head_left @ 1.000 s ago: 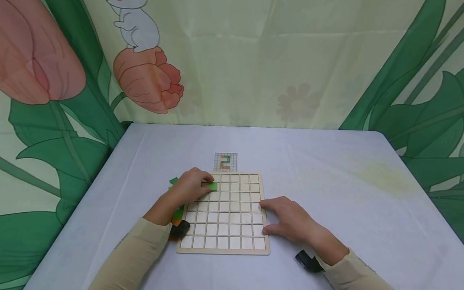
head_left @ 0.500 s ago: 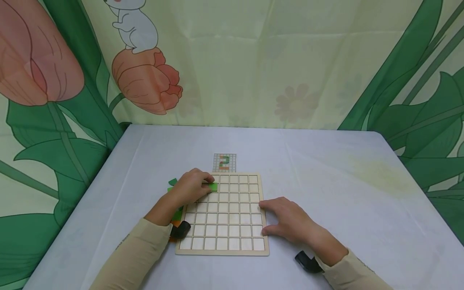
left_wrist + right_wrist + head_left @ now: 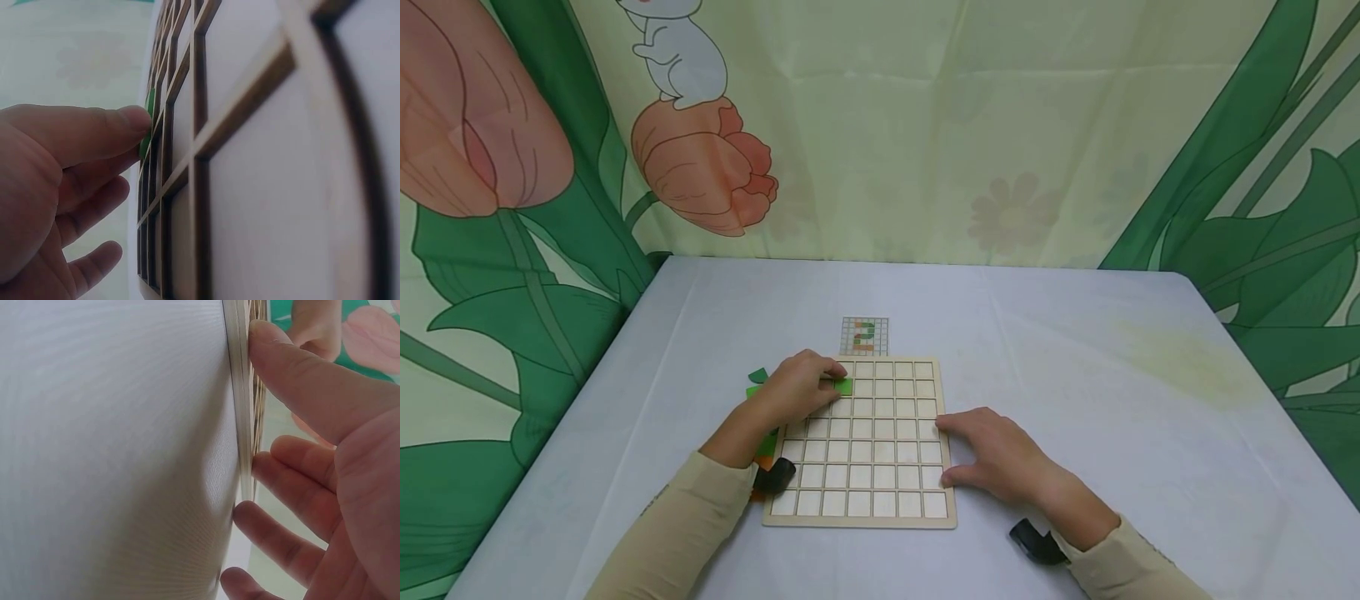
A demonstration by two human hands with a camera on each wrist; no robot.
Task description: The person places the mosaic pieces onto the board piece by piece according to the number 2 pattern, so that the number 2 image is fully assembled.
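A wooden grid board [image 3: 859, 522] with white square cells lies flat on the table. Over its upper left part, my left hand [image 3: 796, 387] pinches a small green square tile [image 3: 844, 387] between thumb and fingers. In the left wrist view the tile [image 3: 147, 125] shows as a thin green edge at the thumb tip, against the grid's ribs. Whether it sits down inside a cell, I cannot tell. My right hand [image 3: 1003, 457] touches the board's right edge with thumb and fingertips; its fingers are spread and only gently bent in the right wrist view.
Beyond the board's far edge lies a small gridded card [image 3: 865, 337] with an orange and green figure like a 2. Green pieces [image 3: 758, 377] and orange ones lie along the board's left side, partly hidden by the left arm. White cloth [image 3: 1075, 350] covers the table.
The left hand and the green tile have shifted very slightly to the right over the board. The right hand stays at the board's edge.
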